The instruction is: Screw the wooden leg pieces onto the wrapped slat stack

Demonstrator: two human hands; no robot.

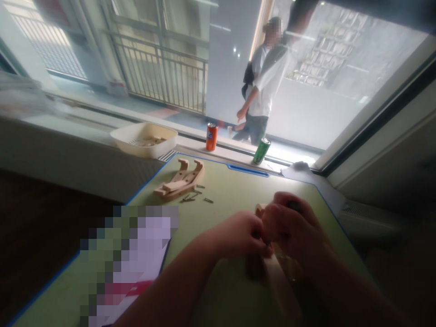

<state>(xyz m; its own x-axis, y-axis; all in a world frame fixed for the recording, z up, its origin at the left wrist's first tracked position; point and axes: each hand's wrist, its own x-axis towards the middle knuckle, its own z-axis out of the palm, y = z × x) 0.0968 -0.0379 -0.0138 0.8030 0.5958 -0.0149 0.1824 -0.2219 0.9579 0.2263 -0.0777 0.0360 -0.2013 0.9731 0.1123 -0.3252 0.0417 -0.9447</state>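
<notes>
My left hand (238,234) is closed round a pale wooden piece (281,284) on the green table, its fingers close to the right hand. Just above it, my right hand (289,227) is wrapped round a screwdriver (294,206), of which only the dark handle end shows past the fist. Its tip is hidden behind the fingers, so I cannot tell what it touches. Farther left lie curved wooden parts (184,186) with holes in them. Several loose screws (189,198) are scattered beside those parts.
A cream plastic basket (124,141) with small wooden pieces stands on the sill at the back left. An orange can (211,137) and a green can (261,151) are by the window. Papers (153,245) lie at the table's left. Outside the glass, a person (265,86) walks.
</notes>
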